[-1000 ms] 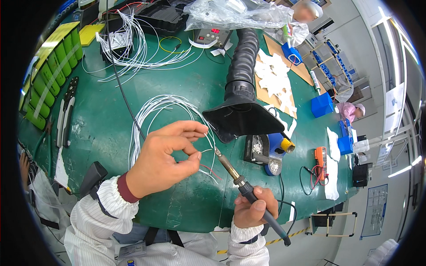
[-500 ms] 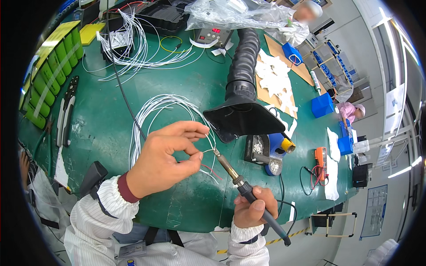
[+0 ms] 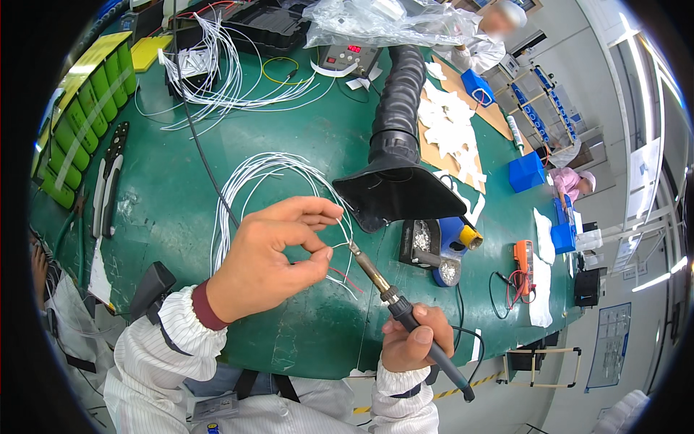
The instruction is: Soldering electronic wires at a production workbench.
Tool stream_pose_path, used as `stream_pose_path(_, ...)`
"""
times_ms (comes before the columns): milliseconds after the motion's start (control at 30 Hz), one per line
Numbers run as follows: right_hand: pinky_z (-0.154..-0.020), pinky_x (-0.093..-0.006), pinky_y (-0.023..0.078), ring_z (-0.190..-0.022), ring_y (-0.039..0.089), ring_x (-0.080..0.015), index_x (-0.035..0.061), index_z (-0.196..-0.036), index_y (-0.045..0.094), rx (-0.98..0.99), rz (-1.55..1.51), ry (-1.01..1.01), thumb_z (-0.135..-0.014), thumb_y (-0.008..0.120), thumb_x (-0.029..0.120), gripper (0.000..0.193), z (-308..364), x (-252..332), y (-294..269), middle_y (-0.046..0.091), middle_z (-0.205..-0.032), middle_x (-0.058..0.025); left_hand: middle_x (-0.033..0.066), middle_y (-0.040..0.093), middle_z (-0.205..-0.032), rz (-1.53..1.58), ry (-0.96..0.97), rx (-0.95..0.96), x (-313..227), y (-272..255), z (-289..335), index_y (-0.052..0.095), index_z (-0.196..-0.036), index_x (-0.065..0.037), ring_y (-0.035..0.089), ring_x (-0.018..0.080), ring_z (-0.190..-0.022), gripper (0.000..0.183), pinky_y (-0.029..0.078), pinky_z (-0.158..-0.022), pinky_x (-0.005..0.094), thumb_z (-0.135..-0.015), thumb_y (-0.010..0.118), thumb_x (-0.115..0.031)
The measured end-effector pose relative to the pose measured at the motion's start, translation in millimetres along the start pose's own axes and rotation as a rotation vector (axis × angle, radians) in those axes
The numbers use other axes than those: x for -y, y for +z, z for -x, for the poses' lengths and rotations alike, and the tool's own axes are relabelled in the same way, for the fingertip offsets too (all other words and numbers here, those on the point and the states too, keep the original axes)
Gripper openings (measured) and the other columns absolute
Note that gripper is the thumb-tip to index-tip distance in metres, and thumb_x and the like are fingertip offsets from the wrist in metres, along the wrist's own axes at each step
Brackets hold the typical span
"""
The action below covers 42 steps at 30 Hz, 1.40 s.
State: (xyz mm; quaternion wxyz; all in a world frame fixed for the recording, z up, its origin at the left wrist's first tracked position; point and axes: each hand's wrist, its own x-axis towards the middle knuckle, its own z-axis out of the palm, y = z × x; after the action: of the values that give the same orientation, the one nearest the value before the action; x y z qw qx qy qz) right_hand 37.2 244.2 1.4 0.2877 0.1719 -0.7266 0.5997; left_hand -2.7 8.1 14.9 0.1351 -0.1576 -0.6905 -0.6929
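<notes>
My left hand [image 3: 271,264] is closed in a pinch on a thin white wire [image 3: 342,230]. A fine strand also runs from the thumb tip toward the hot end; I cannot tell whether it is solder. My right hand [image 3: 418,340] grips the dark handle of a soldering iron [image 3: 394,300], tilted up and left. The iron's tip meets the wire end just right of my left fingertips. Behind my left hand a loose coil of white wires [image 3: 242,181] lies on the green table, with a red wire end showing below the iron's tip.
A black fume extractor hood [image 3: 397,192] hangs just beyond my hands. Right of it stand an iron holder [image 3: 452,235] and a box of metal shavings [image 3: 421,237]. Wire strippers [image 3: 108,181] and green bins [image 3: 79,130] sit left; an orange multimeter [image 3: 523,257] lies right. A co-worker [image 3: 488,40] is at the far side.
My hands and the iron stay almost in place, with the tip still at the wire end. The far co-worker has shifted slightly.
</notes>
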Motion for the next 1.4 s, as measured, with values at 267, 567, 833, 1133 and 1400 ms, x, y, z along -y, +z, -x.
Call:
stream_pose_path(267,-0.044,-0.0310,0.052,-0.049,0.062,-0.0209,0.0007,-0.104,0.065,-0.032,-0.029,0.008,-0.100,0.063,0.040,0.039,0,1,2,0.060,-0.072,-0.0138,0.0200,0.064,-0.128,-0.015,0.029,-0.010,1,-1,-1,0.071,-0.079,0.003,0.067,0.0321,-0.117,0.003,0.051,-0.106,0.0436,-0.079,0.070,0.006)
stream_pose_path(567,-0.044,-0.0312,0.051,-0.050,0.061,-0.0207,-0.0011,-0.103,0.064,-0.076,-0.052,0.002,-0.099,0.064,0.037,0.038,-1,0,2,0.059,-0.072,-0.0132,0.0208,0.064,-0.128,-0.027,0.038,-0.001,1,0,-2,0.070,-0.079,0.003,0.067,0.0324,-0.117,0.003,0.051,-0.106,0.0441,-0.077,0.070,0.007)
stream_pose_path(833,-0.055,-0.0280,0.048,-0.057,0.055,-0.0161,-0.0052,-0.102,0.063,-0.330,0.164,0.006,-0.096,0.056,0.020,0.027,-15,-3,-11,0.059,-0.078,-0.0128,0.0213,0.063,-0.130,-0.008,0.021,-0.020,1,-2,0,0.067,-0.077,0.003,0.066,0.0320,-0.119,0.005,0.051,-0.106,0.0437,-0.078,0.067,0.008)
stream_pose_path(1133,-0.058,-0.0236,0.045,-0.066,0.060,-0.0102,-0.0020,-0.112,0.068,-0.014,0.515,0.251,-0.100,0.062,0.020,0.026,-30,-32,-76,0.064,-0.080,-0.0056,0.0255,0.062,-0.132,0.377,-0.238,-0.018,-3,-11,-4,0.067,-0.075,0.002,0.066,0.0321,-0.118,0.010,0.050,-0.108,0.0432,-0.085,0.065,0.003)
stream_pose_path(1400,-0.053,-0.0220,0.041,-0.061,0.056,-0.0080,-0.0007,-0.105,0.067,-0.380,0.459,0.216,-0.101,0.061,0.024,0.026,-81,-38,-107,0.060,-0.074,-0.0024,0.0321,0.062,-0.129,0.849,-0.503,0.039,-3,-23,-8,0.064,-0.082,0.003,0.066,0.0350,-0.120,0.019,0.056,-0.104,0.0403,-0.097,0.056,-0.007)
